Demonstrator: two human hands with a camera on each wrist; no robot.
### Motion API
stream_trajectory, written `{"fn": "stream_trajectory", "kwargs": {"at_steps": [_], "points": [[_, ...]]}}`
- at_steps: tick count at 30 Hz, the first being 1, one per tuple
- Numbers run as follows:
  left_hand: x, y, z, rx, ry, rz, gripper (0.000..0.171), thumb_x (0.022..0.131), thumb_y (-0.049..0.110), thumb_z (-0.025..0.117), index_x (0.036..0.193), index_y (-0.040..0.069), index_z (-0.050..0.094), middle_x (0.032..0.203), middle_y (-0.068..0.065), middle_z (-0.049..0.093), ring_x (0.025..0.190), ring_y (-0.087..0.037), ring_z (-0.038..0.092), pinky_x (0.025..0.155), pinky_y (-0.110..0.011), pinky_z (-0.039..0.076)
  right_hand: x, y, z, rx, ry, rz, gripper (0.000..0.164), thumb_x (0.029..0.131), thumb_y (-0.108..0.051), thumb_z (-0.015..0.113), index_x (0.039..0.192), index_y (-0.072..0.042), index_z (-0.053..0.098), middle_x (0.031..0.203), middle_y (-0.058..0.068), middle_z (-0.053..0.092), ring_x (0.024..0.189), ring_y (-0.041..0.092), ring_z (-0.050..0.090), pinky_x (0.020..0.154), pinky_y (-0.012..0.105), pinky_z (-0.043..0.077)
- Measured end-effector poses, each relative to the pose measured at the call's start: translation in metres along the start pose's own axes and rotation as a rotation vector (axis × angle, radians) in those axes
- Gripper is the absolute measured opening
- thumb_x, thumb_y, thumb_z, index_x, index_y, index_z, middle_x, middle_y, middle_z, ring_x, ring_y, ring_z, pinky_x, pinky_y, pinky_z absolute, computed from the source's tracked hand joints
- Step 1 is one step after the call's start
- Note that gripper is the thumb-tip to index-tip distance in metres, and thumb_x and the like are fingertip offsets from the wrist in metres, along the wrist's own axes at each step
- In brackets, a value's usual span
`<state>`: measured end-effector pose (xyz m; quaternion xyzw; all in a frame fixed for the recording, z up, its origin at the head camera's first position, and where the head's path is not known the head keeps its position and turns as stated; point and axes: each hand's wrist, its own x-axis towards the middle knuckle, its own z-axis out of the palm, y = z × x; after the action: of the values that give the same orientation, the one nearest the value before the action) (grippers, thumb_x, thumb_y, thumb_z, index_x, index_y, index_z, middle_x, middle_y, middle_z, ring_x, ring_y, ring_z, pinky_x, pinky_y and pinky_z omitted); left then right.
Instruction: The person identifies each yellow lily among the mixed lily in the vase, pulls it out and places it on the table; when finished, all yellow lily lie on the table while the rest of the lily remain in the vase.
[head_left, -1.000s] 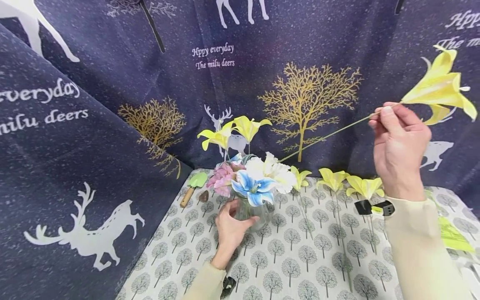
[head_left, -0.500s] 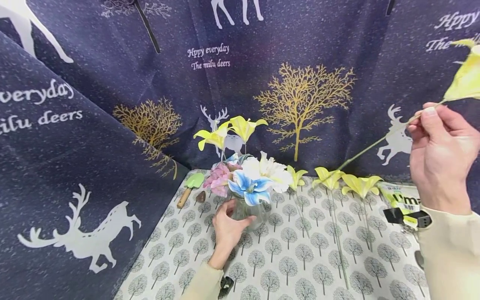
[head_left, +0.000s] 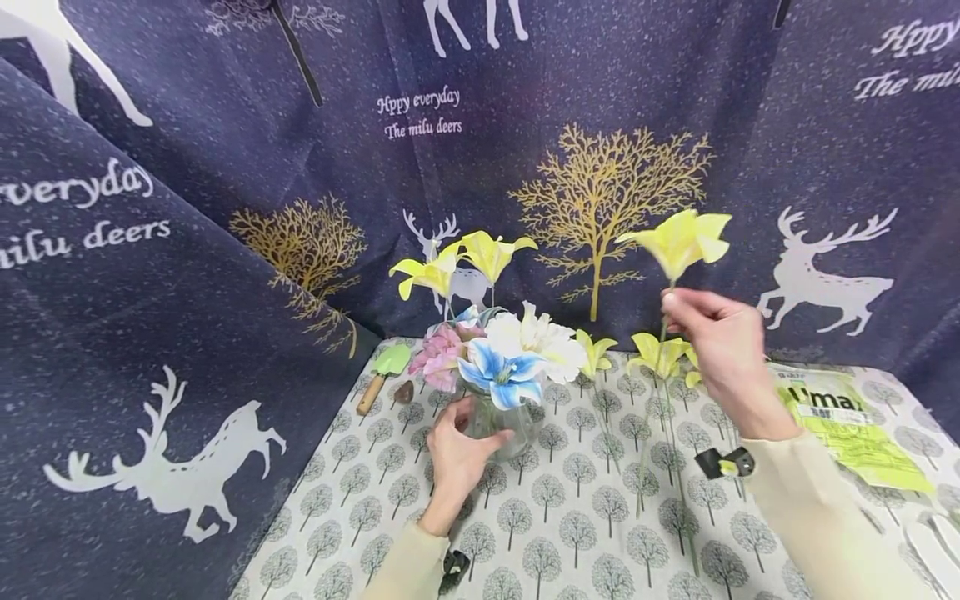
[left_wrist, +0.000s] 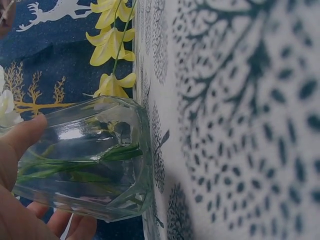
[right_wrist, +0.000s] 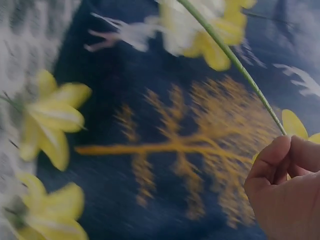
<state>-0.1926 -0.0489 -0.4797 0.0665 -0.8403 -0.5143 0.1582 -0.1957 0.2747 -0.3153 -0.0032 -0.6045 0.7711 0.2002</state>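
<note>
My left hand (head_left: 456, 446) grips the side of a clear glass vase (left_wrist: 80, 145), with green stems visible through its wall. Out of the vase rise two yellow lilies (head_left: 491, 254), a pink flower (head_left: 441, 357), a white flower (head_left: 536, 340) and a blue-and-white lily (head_left: 502, 372). To the right, my right hand (head_left: 716, 346) pinches a single yellow lily (head_left: 678, 242) by its green stem (right_wrist: 240, 65), just under the bloom. That lily stands nearly upright, its stem hanging down over the table. Behind it, more yellow lilies (head_left: 595, 353) lie on the tablecloth.
A small green trowel (head_left: 384, 377) with a wooden handle lies at the back left beside a brown stone (head_left: 404, 392). At the right is a bright green packet (head_left: 855, 429). A dark blue deer-print cloth (head_left: 300, 150) hangs behind the tree-print tablecloth (head_left: 547, 500).
My right hand first drew the lily out to the far right, then swung back left and lower, turning the stem from slanted to nearly upright. My left hand stayed on the vase.
</note>
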Motion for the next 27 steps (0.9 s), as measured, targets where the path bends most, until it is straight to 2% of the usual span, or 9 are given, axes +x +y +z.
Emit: {"fn": "stream_trajectory", "kwargs": {"at_steps": [3, 5, 11, 14, 19, 23, 25, 27], "points": [[0.000, 0.000, 0.000, 0.002, 0.001, -0.004, 0.074, 0.054, 0.042, 0.098, 0.120, 0.030, 0.066, 0.115, 0.005, 0.072, 0.110, -0.021, 0.066, 0.100, -0.044, 0.052, 0.000, 0.026, 0.010, -0.102, -0.056, 0.054, 0.010, 0.087, -0.013, 0.079, 0.097, -0.013, 0.078, 0.078, -0.010, 0.077, 0.066, 0.003, 0.066, 0.065, 0.015, 0.057], [0.000, -0.001, 0.001, 0.001, 0.000, -0.006, 0.074, 0.054, 0.042, 0.098, 0.121, 0.030, 0.066, 0.115, 0.004, 0.072, 0.110, -0.021, 0.067, 0.100, -0.043, 0.053, 0.001, 0.042, 0.017, -0.164, -0.084, 0.065, 0.012, 0.089, -0.014, 0.077, 0.100, -0.009, 0.078, 0.077, -0.012, 0.075, 0.066, 0.002, 0.065, 0.064, 0.015, 0.057], [0.000, -0.002, 0.001, 0.021, 0.008, 0.001, 0.075, 0.054, 0.044, 0.097, 0.121, 0.030, 0.066, 0.113, 0.007, 0.072, 0.108, -0.019, 0.067, 0.099, -0.043, 0.053, 0.002, 0.085, 0.035, -0.357, -0.154, 0.092, 0.035, 0.095, -0.021, 0.071, 0.118, 0.005, 0.070, 0.077, -0.018, 0.071, 0.070, 0.000, 0.063, 0.068, 0.017, 0.057], [0.000, -0.002, 0.001, 0.019, 0.011, 0.001, 0.075, 0.054, 0.044, 0.097, 0.121, 0.030, 0.066, 0.112, 0.008, 0.073, 0.108, -0.018, 0.067, 0.099, -0.043, 0.053, 0.001, 0.101, 0.044, -0.376, -0.174, 0.148, 0.034, 0.098, -0.016, 0.065, 0.123, 0.007, 0.067, 0.084, -0.017, 0.070, 0.073, -0.001, 0.064, 0.070, 0.015, 0.057], [0.000, -0.001, 0.000, 0.009, 0.012, 0.003, 0.076, 0.054, 0.045, 0.097, 0.121, 0.030, 0.067, 0.112, 0.007, 0.073, 0.107, -0.017, 0.068, 0.098, -0.043, 0.054, 0.000, 0.128, 0.060, -0.418, -0.166, 0.224, 0.030, 0.097, -0.003, 0.055, 0.123, 0.008, 0.066, 0.095, -0.001, 0.070, 0.074, 0.001, 0.061, 0.068, 0.018, 0.055], [-0.001, 0.000, 0.000, 0.005, 0.009, -0.007, 0.077, 0.053, 0.045, 0.098, 0.122, 0.030, 0.067, 0.114, 0.006, 0.073, 0.108, -0.017, 0.067, 0.100, -0.043, 0.054, -0.002, 0.150, 0.068, -0.463, -0.169, 0.237, 0.024, 0.096, -0.003, 0.056, 0.112, 0.006, 0.070, 0.080, -0.005, 0.068, 0.070, 0.005, 0.060, 0.074, 0.029, 0.059], [-0.001, 0.001, -0.001, 0.000, 0.006, -0.016, 0.078, 0.052, 0.045, 0.098, 0.122, 0.030, 0.066, 0.114, 0.006, 0.073, 0.109, -0.018, 0.067, 0.100, -0.043, 0.054, -0.003, 0.159, 0.071, -0.454, -0.162, 0.250, 0.020, 0.095, -0.003, 0.057, 0.108, 0.005, 0.070, 0.076, -0.008, 0.066, 0.068, 0.006, 0.060, 0.075, 0.030, 0.060], [-0.001, 0.001, -0.001, 0.001, 0.004, -0.021, 0.078, 0.052, 0.045, 0.098, 0.122, 0.030, 0.067, 0.115, 0.006, 0.073, 0.110, -0.018, 0.067, 0.100, -0.043, 0.054, -0.004, 0.167, 0.072, -0.436, -0.157, 0.258, 0.017, 0.095, -0.002, 0.057, 0.105, 0.005, 0.069, 0.072, -0.007, 0.065, 0.065, 0.007, 0.060, 0.069, 0.027, 0.059]]}}
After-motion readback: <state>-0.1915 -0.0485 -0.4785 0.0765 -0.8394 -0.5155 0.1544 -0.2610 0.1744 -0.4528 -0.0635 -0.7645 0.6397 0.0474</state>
